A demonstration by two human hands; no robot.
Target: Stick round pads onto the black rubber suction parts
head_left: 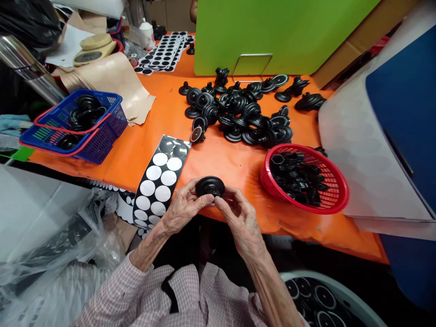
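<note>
Black knob [210,185], round, glossy, domed

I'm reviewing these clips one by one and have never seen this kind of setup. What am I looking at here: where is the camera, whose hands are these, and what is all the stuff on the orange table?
There is no machine here. The single picture comes from a camera worn on a person's head, looking forward and down, so the two bare hands at the bottom are the wearer's own. The left hand and right hand together hold one round black knob-like part at the near edge of the orange table.

On the table lie a heap of similar black parts, a red basket of smaller black pieces, a blue basket with more black parts, and a black sheet of white round stickers, some already peeled off. A green board stands at the back.
</note>
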